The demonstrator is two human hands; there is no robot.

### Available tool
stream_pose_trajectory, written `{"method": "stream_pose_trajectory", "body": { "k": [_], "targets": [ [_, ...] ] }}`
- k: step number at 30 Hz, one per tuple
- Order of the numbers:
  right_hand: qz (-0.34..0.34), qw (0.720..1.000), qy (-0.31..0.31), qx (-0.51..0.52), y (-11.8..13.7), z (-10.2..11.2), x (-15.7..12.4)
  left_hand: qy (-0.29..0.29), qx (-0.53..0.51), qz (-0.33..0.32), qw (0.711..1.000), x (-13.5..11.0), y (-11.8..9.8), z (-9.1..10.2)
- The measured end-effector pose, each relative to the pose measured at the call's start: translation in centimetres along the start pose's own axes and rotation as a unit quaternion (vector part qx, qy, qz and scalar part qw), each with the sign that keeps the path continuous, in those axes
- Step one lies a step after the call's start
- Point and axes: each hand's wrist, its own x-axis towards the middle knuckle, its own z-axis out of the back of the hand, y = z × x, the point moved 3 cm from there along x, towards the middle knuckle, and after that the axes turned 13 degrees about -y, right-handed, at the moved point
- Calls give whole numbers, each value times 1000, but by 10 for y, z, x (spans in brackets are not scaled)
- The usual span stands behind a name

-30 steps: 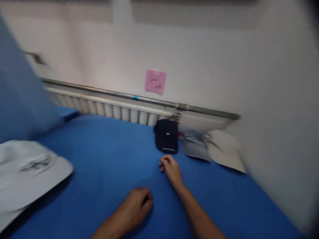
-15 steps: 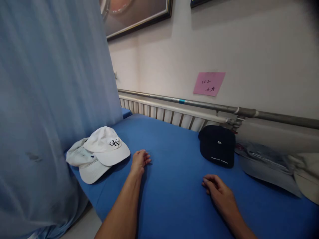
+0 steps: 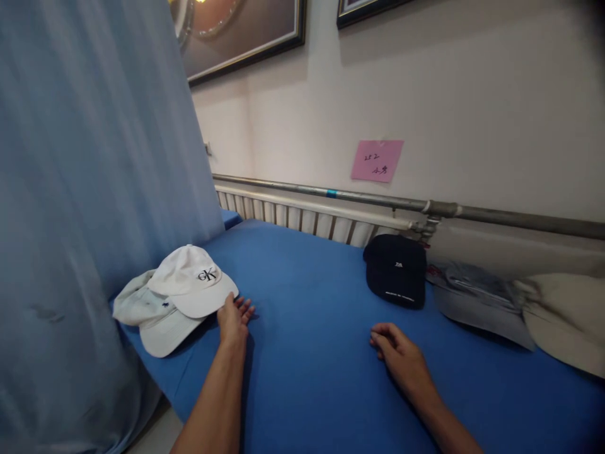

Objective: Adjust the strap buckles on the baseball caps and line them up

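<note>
Biggest 1st: pale wall (image 3: 472,113) across the back, blue curtain (image 3: 94,157) down the left side of view. Blue-covered surface (image 3: 307,378) fills the middle, everything below sits on or over it. Behind its far edge: metal pipe (image 3: 283,186) running sideways, white ribbed radiator (image 3: 293,217) just under it. 2 frames up top, both cut off: large framed picture (image 3: 246,38) and a dark-edged frame (image 3: 359,17) to its right.

Caps, 5 total, in 2 groups. Right group is a row of 3 near the far edge: beige cap (image 3: 567,315) cut off by the view edge, gray cap (image 3: 477,309) in the middle, navy cap (image 3: 394,271) on the left, brim facing the wearer. Left group is 2, near the curtain: white cap (image 3: 189,274) with black logo, lapping over a pale cap (image 3: 170,331).

Hands: left hand (image 3: 235,318) is at the white cap's brim, thumb at the edge, fingers fanned wide past it. Can't tell if thumb presses the brim. Right hand (image 3: 399,353) is over the blue surface, well apart from the left, nearest cap is the navy. Fingers half curled, thumb gap narrow; can't tell if tips meet.

Smallest: pink note (image 3: 377,161) on the wall above the pipe, handwritten "252" on its top line, and a teal band (image 3: 331,193) round the pipe.
</note>
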Motion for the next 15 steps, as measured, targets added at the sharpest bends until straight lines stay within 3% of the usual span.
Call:
{"method": "stream_pose_trajectory", "body": {
  "k": [3,6,10,13,15],
  "targets": [
    [1,1000,6,21,0,-1,-1,2,-16,-17,1000,4,-5,-2],
    [3,1000,4,27,-2,-1,0,65,-22,-37,997,-1,-4,-10],
    [10,999,-5,46,-4,1,1,249,26,-49,967,-29,11,-24],
    [19,998,-20,63,-6,7,0,389,102,-22,915,-53,35,-30],
    [26,996,-45,74,-9,17,-3,447,147,3,882,-64,52,-30]
  ]
}}
